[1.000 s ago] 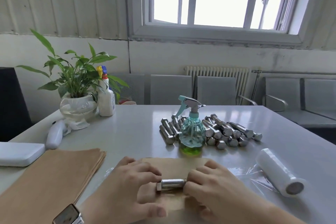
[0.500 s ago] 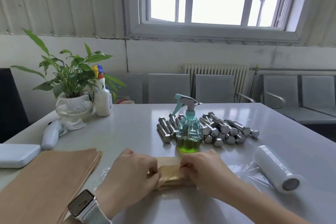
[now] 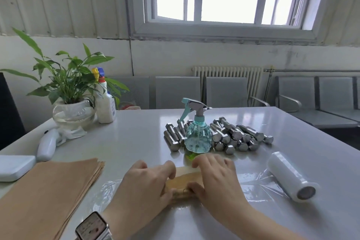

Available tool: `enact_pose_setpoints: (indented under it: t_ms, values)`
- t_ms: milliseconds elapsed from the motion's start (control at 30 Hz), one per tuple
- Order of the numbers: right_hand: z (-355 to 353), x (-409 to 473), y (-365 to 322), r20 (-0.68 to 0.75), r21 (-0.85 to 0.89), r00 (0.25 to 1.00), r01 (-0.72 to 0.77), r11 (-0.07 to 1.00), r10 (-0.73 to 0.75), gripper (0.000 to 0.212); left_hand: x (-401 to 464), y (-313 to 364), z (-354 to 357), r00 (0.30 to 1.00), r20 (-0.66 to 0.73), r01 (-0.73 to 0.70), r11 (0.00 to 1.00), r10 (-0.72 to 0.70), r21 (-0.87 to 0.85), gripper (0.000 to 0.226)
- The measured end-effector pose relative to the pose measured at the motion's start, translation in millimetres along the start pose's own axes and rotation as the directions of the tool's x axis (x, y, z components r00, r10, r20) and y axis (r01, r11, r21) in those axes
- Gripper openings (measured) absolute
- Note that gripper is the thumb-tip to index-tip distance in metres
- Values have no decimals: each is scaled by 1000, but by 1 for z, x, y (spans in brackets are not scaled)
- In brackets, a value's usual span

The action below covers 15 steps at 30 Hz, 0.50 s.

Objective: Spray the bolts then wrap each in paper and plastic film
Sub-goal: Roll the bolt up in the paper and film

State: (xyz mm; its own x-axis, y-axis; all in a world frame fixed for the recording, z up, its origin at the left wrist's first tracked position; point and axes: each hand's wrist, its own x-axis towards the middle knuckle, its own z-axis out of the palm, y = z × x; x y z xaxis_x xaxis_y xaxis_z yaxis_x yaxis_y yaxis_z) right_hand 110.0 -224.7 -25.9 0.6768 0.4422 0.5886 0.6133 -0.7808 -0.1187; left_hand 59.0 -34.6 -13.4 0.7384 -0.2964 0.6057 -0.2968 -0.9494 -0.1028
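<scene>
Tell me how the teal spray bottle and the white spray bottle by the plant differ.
The teal spray bottle is clear and squat, showing liquid inside; the white spray bottle is opaque and taller. The teal one has a teal and grey trigger head; the white one has a red, yellow and blue head. The teal one stands right in front of the bolts; the white one stands beside the potted plant. Both stand upright on the table.

Two hands [image 3: 148, 183]; one spray bottle [image 3: 197, 134]; one film roll [image 3: 290, 176]; one plant [image 3: 72, 84]; one paper stack [image 3: 48, 193]
</scene>
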Motion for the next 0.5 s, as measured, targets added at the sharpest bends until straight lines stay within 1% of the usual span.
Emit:
enact_pose_setpoints:
  t_ms: [33,67,133,167,233,267,300,367,433,500]
  values:
    - [-3,1,-1,-20,-23,1000,6,1000,-6,38,0,0,0,1000,7,-17,1000,17,11,44]
    - [-5,1,-2,-33,-47,999,36,998,-37,35,0,0,2,999,13,-41,999,41,27,40]
    - [-2,-2,-1,-39,-97,990,134,986,-138,20,-1,-1,4,997,29,-77,996,76,48,32]
    - [0,-3,0,-37,-114,984,171,979,-176,16,-1,-2,4,996,43,-81,996,79,46,30]
    - [2,-5,3,-14,-108,978,205,973,-208,15,-1,-2,4,996,56,-76,997,75,29,28]
    - [3,-6,5,5,-97,979,204,974,-205,19,-1,-2,4,996,49,-73,997,72,9,25]
    - [1,-6,7,35,-79,981,194,978,-192,26,-2,-2,4,997,39,-72,997,72,-15,20]
    - [-3,-4,9,167,-7,974,157,988,-153,35,-2,-3,4,995,38,-85,995,87,-49,15]
    - [-5,1,14,284,84,949,116,990,-135,33,-1,-4,3,991,58,-116,992,119,-53,16]
    - [-4,5,19,342,190,930,73,979,-136,25,0,-6,2,987,77,-139,989,143,-56,15]
